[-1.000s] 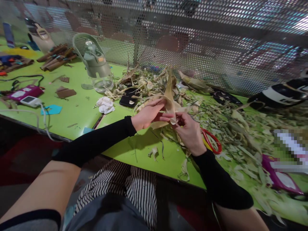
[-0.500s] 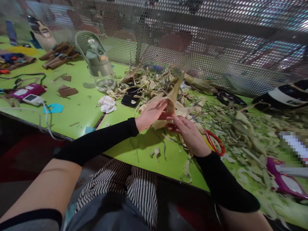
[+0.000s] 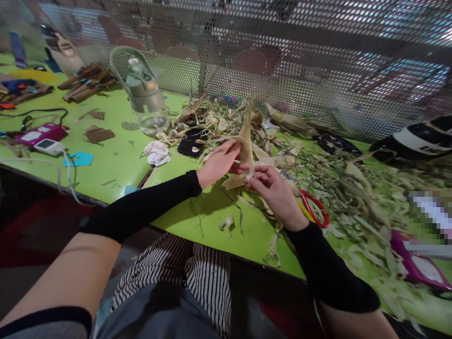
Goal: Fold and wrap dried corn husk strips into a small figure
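1. With the clock centred on it, the husk (image 3: pixel 246 134), pale and dry-looking, is held upright above the worktop (image 3: pixel 208 219), its tip pointed towards twelve o'clock.
2. At eight o'clock, the husk is gripped by the left hand (image 3: pixel 221 162), its thumb and fingers laid against the broad lower part.
3. At five o'clock, the bottom edge is pinched between the thumb and fingers of the right hand (image 3: pixel 277 193); the fingers behind are partly hidden.
4. The step in hand is judged to be the shaping or spreading of the lower end: the husk is steadied from the left and its edge worked from the right.
5. For the next move, a light, even pinch seems to be called for, with the left hold unslackened, since the thin edge could easily be split.
6. Loose shreds (image 3: pixel 339 174) are strewn from three to four o'clock; a red-handled tool (image 3: pixel 326 216), apparently scissors, is seen between four and five, just beside the right wrist. A phone (image 3: pixel 191 141) is seen at nine.
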{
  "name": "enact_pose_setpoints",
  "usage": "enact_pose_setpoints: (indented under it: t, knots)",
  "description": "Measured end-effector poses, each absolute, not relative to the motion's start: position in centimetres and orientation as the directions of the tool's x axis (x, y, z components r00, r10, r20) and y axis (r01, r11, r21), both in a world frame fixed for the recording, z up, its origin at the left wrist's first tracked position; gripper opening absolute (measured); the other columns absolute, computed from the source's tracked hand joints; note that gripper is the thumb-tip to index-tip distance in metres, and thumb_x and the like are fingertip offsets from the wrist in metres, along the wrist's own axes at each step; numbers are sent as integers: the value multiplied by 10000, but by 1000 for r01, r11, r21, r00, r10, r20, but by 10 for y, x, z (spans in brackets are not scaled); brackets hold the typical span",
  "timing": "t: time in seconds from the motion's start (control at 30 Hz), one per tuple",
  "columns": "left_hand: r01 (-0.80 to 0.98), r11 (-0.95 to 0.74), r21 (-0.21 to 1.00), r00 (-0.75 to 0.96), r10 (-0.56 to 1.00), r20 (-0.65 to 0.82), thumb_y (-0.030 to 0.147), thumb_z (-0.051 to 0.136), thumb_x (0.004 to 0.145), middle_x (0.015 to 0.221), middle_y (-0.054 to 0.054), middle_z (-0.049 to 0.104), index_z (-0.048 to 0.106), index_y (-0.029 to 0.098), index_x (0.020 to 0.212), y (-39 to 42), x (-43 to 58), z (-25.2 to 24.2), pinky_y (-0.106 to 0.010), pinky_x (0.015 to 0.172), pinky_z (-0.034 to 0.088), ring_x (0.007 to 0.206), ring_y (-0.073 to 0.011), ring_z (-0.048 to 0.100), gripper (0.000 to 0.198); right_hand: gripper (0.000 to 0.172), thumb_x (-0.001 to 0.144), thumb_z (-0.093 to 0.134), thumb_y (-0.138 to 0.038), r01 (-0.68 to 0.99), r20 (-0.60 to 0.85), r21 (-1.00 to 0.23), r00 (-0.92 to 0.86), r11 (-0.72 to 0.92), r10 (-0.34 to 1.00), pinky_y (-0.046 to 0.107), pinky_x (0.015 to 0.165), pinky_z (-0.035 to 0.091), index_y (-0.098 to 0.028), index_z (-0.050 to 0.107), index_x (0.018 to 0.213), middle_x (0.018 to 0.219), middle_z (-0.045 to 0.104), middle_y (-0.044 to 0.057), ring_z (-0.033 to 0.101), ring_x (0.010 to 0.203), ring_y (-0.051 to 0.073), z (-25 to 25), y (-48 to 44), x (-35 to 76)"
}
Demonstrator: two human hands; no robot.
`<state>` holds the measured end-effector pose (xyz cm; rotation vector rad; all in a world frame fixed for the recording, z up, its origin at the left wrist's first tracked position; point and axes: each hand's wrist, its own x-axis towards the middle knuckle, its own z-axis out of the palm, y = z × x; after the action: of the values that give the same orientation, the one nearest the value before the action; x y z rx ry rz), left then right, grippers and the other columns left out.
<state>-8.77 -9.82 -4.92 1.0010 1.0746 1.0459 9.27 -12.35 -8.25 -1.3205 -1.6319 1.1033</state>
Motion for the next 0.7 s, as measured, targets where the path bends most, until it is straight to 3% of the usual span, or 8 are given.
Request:
enact_pose_setpoints:
  t: [0.1,0.37,0.53,0.7]
  knots:
    - [-162,220,962,148,969,-197,260,477,1099,1019,-62,741,608,165,1289,-98,-87,-50,-182,647,575,764,-124,784,250,325,861,773,-493,353,37,-929,-216,114,976,371,772,598,-262,638,1045,859,763,29,728,821,221,-81,-124,93]
    - [-173,238,956,236,952,-194,233,461,1101,993,-64,779,629,164,1271,-104,-83,-49,-196,657,577,699,-106,752,250,418,783,845,-553,384,16,-918,-212,99,977,332,661,564,-245,639,977,784,724,-3,667,708,187,-89,-121,96]
    - [-122,240,963,199,957,-213,216,458,1086,1030,-85,771,640,140,1250,-99,-88,-46,-232,686,600,723,-132,764,256,416,851,804,-525,355,-15,-930,-297,96,955,386,821,620,-244,687,1134,931,788,44,748,905,237,-76,-128,94]
    - [-111,248,962,216,951,-220,209,486,1068,838,-26,699,654,151,1050,-97,-91,-45,-230,672,590,690,-132,742,178,360,921,720,-518,323,4,-937,-362,129,932,456,956,623,-243,671,1149,1039,801,78,765,986,254,-74,-128,94]
